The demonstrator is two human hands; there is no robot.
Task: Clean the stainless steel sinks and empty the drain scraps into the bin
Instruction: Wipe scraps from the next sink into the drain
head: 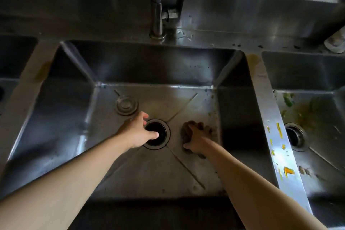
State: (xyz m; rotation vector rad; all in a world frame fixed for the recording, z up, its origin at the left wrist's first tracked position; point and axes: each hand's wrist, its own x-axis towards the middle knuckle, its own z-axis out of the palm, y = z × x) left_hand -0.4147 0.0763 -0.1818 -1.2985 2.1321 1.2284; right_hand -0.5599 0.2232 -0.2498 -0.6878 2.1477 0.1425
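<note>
I look down into the middle stainless steel sink. Its round drain lies open and dark in the floor. My left hand reaches over the drain's left rim, with the thumb and fingers spread at the opening and nothing in them. A round metal drain cover lies on the sink floor just behind that hand. My right hand grips a brown scouring cloth and presses it on the sink floor right of the drain, where brown grime shows.
The tap stands behind the middle sink. A right sink has its own drain, green scraps and yellow stains. The divider between them carries yellow smears. A left sink shows at the edge.
</note>
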